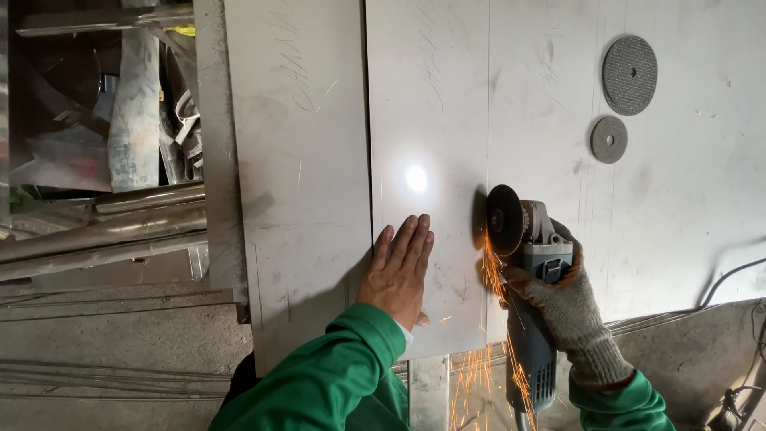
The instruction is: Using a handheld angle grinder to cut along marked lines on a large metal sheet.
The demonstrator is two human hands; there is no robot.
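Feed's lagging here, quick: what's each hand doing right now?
Left hand: open, flat on the sheet.
Right hand: gloved, closed on the grinder.

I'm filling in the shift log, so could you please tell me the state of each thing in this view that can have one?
Angle grinder: running, disc on edge in the sheet, throwing sparks.
Right hand: gloved, gripping the grinder body.
Left hand: bare, pressed flat on the metal sheet.
Metal sheet: lying flat, partly cut beside the disc.
Large spare disc: lying flat, unused.
Small spare disc: lying flat, worn down.
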